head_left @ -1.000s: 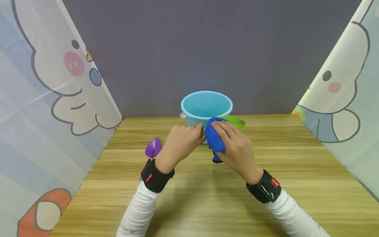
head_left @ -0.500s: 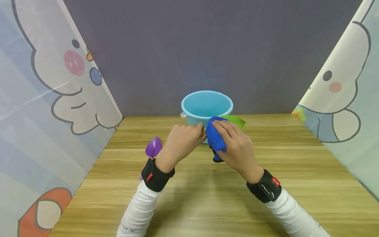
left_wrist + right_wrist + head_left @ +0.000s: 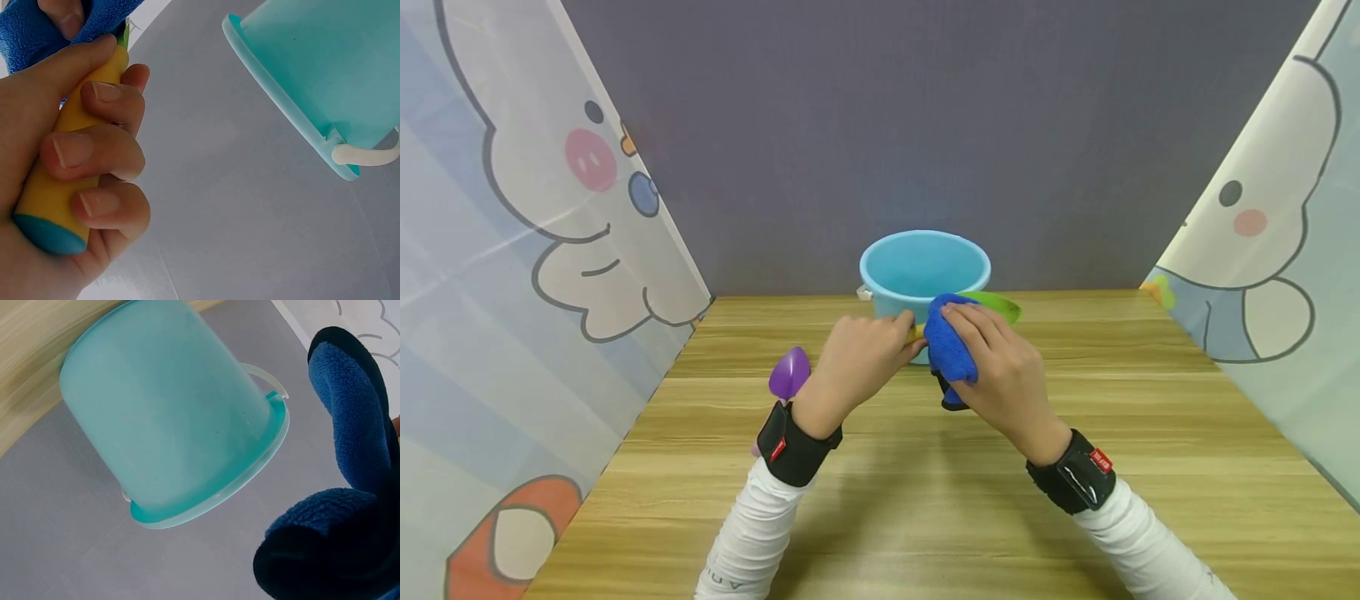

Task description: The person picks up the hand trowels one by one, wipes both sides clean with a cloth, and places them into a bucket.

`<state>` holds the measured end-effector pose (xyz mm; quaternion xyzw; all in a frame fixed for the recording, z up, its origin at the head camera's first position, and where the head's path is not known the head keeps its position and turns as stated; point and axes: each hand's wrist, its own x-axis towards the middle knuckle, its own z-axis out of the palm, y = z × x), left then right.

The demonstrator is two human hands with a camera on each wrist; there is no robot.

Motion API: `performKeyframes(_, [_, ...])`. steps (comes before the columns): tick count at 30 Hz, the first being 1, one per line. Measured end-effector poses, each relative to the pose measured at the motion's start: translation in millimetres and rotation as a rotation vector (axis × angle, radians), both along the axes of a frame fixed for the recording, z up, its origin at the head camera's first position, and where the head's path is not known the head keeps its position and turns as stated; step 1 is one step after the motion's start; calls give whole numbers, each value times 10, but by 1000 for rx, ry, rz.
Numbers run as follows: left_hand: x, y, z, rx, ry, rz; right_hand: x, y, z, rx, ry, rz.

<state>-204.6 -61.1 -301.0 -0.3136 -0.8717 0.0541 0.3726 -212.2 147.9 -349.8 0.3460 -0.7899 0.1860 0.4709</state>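
My left hand (image 3: pixel 865 354) grips the yellow handle of a toy shovel (image 3: pixel 56 203), fingers curled round it. The handle's teal end shows below the palm in the left wrist view. My right hand (image 3: pixel 1003 371) holds a blue cloth (image 3: pixel 951 342) with dark edging, bunched over the shovel just past the left hand. Out beyond the cloth, the green shovel blade (image 3: pixel 1000 306) points to the right. The cloth hides the part between handle and blade. In the right wrist view, the folded cloth (image 3: pixel 353 419) covers the fingers.
A light blue bucket (image 3: pixel 891 308) with a white handle stands upright behind the hands, near the dark back wall. On the table to the left lies a purple shovel (image 3: pixel 789 372), partly hidden by the left wrist. Printed cloth panels (image 3: pixel 1247 275) border both sides.
The right hand and cloth have shifted very slightly to the right, so a little more yellow handle shows beside the left hand. The left hand stays in place.
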Motion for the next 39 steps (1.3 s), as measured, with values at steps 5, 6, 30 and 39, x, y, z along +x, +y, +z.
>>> performKeyframes(5, [3, -8, -4, 7, 0, -8, -3, 0, 1, -3, -1, 1])
performKeyframes(6, [3, -9, -4, 9, -2, -8, -4, 1, 0, -3, -1, 3])
performKeyframes(30, [-19, -41, 22, -5, -14, 41, -71, 83, 13, -34, 10, -48])
performKeyframes(39, [-24, -67, 31, -11, -18, 61, -104, 132, 27, -46, -2, -79])
